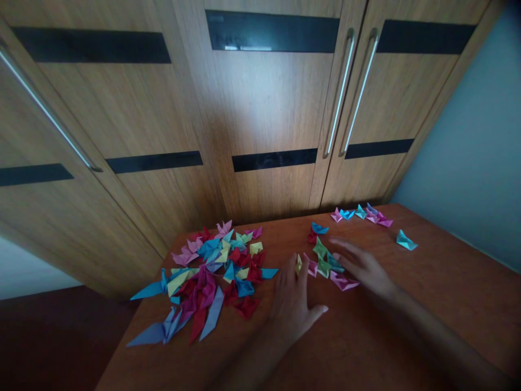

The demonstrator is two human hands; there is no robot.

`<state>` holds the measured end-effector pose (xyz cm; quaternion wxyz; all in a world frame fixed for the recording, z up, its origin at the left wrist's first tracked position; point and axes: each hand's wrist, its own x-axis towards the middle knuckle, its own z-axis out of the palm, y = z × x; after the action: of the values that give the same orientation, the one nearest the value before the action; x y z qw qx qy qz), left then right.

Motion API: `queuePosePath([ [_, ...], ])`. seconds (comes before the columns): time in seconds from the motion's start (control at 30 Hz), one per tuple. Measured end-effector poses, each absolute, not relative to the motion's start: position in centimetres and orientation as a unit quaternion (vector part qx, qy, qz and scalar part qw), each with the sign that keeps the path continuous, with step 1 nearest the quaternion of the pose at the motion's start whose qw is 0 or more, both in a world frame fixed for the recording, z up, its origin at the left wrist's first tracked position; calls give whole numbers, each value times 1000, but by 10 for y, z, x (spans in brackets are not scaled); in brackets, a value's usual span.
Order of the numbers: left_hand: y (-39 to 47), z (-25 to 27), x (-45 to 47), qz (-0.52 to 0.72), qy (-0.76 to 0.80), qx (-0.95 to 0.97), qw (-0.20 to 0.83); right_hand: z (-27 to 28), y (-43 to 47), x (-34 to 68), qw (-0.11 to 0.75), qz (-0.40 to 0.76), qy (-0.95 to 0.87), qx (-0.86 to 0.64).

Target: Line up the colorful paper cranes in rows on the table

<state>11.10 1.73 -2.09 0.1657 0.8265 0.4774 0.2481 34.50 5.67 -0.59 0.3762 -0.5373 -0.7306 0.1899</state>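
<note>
Small folded-paper boats lie in a loose cluster between my two hands: two green boats, a teal boat, a pink boat and a magenta boat. My left hand is open to their left, thumb spread away from the fingers. A yellow folded paper shows between its fingertips; whether they touch it I cannot tell. On the right, my right hand is open, its fingers stretched beside the teal boat. A blue boat and a red folded paper lie just beyond.
A heap of folded papers, including cranes, covers the left of the brown table. Several small boats line the back right edge, with a lone turquoise boat nearer. Wooden wardrobe doors rise behind the table.
</note>
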Motion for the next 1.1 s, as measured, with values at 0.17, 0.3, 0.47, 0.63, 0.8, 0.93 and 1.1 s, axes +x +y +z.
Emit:
queuePosePath([
  [0.17,32,-19,124,246,489,819,175,-25,91,377,378,183,-672,-610],
  [0.3,35,-19,129,251,490,817,174,-39,132,371,370,194,-677,-606],
  [0.47,32,-20,127,247,471,830,169,-47,171,333,390,200,-693,-572],
  [0.63,32,-20,124,241,440,848,169,-50,182,324,376,179,-717,-558],
  [0.8,31,-24,123,254,429,849,171,-52,153,356,375,185,-711,-564],
  [0.93,31,-27,127,264,429,847,170,-55,110,365,423,203,-666,-579],
  [1.1,33,-26,133,259,437,843,174,-48,65,328,466,261,-631,-563],
])
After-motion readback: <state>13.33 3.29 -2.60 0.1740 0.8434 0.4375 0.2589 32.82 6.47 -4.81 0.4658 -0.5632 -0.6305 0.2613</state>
